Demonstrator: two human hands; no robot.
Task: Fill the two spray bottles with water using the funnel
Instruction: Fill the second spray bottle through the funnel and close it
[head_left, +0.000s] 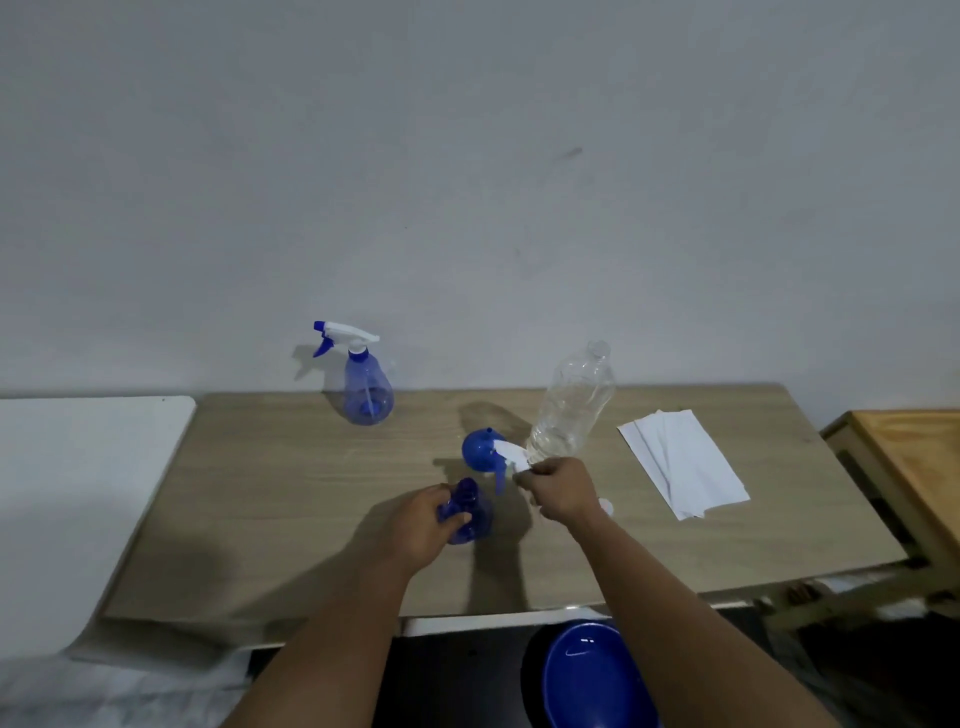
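Note:
A blue spray bottle with its white and blue trigger head on stands at the back left of the wooden table. My left hand grips a second blue spray bottle, whose neck is uncovered. My right hand holds that bottle's white trigger head just to its right. The blue funnel lies on the table behind the head. A clear plastic water bottle, uncapped and partly filled, stands right behind my right hand. A small white cap lies by my right wrist.
White paper sheets lie on the right of the table. A blue basin sits below the table's front edge. A white surface adjoins on the left and a wooden stand on the right. A grey wall rises behind.

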